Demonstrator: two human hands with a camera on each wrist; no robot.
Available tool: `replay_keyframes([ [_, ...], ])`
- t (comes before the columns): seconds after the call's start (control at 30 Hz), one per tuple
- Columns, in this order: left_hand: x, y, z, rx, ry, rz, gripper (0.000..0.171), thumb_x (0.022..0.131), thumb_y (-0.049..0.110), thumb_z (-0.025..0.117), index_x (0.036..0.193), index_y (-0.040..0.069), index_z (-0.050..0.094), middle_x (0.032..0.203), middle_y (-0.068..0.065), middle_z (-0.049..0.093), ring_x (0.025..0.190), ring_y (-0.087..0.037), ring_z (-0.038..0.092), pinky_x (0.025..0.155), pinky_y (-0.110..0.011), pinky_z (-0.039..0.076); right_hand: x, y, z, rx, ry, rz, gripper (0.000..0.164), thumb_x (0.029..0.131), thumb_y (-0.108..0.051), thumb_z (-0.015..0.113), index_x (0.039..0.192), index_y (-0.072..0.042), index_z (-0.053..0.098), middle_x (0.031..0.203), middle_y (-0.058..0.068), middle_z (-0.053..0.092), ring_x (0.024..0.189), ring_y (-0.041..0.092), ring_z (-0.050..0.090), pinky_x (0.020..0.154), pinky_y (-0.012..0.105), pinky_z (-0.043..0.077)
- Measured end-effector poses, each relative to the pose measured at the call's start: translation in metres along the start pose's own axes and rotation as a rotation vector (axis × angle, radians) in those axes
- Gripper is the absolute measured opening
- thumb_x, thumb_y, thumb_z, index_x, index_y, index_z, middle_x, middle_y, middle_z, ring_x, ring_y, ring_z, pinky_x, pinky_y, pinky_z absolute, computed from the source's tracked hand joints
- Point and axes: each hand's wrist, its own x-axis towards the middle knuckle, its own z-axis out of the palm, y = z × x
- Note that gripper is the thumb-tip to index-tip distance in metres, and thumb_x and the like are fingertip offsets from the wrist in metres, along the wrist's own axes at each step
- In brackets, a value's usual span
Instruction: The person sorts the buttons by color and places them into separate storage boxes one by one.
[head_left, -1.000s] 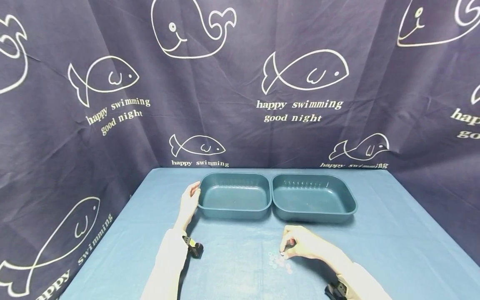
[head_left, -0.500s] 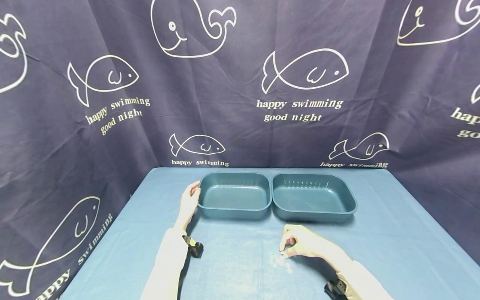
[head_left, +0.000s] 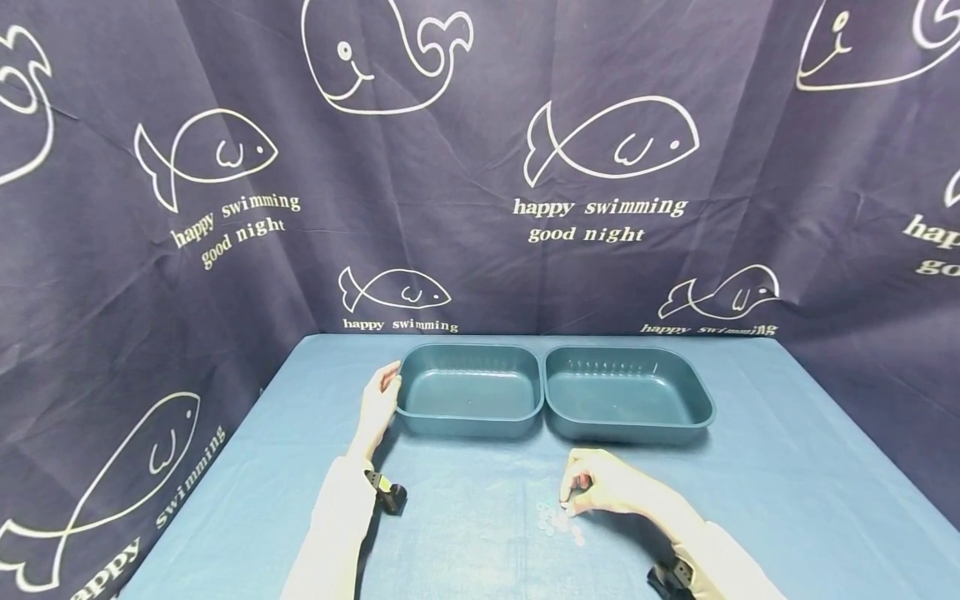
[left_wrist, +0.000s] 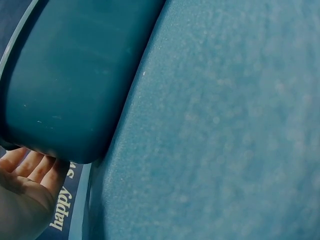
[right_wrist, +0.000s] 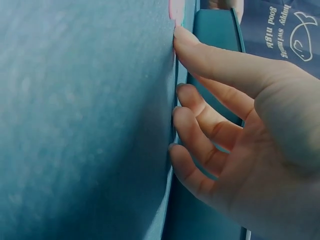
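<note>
Two hands are under observation, working at a tabletop [head_left: 465, 517] laid with light blue cloth. The left hand [head_left: 378, 408] rests at the outer end of the left container [head_left: 468, 427], its fingers lying against the end wall. The left wrist view shows four fingers reaching up beside that wall, the tips partly hidden by the container; the hand is not clenched. The right hand [head_left: 603, 486] is lowered at a small cluster of translucent discs [head_left: 553, 523], its thumb and forefinger drawn close together at the edge of the cluster. Whether a disc is held between these fingertips cannot be told. In the right wrist view the other three fingers are bent loosely, and a pink-edged piece lies just beyond the thumb tip.

The discs are found on the cloth in front of the containers, nearer the person; some appear pinkish, others pale green or clear. They are too small to count with certainty. The left container and the right container [head_left: 630, 433] stand upright side by side along the far part of the tabletop, both dark teal, rounded at the corners and open at the top. Pale sleeves [head_left: 330, 525] cover the forearms, and a dark device is worn at each wrist. Behind stands a dark blue curtain [head_left: 480, 250] printed with white fish, whales and lettering.
</note>
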Motion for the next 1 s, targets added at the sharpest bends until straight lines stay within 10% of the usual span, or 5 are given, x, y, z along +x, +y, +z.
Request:
replay_keyframes([
  [0.63,0.015,-0.028,0.001,-0.009,0.015,0.005,0.037,0.095,0.004,0.047,0.131,-0.004,0.048,0.132,-0.026,0.051,0.125,-0.035,0.047,0.107,-0.045,0.035,0.002,0.002,0.0,0.091,0.092,0.06,0.006,0.072,-0.007,0.075,0.072,-0.008,0.069,0.064,-0.001,0.059,0.056,-0.006,0.046,0.05,0.016,0.042],
  [1.0,-0.001,0.0,0.0,-0.017,-0.006,-0.003,0.038,0.095,0.0,0.044,0.131,-0.011,0.044,0.132,-0.033,0.047,0.124,-0.041,0.045,0.106,-0.049,0.034,0.001,0.004,0.001,0.05,0.196,0.024,0.006,0.08,-0.008,0.069,0.075,-0.011,0.07,0.067,-0.007,0.057,0.064,-0.007,0.046,0.057,0.016,0.042],
])
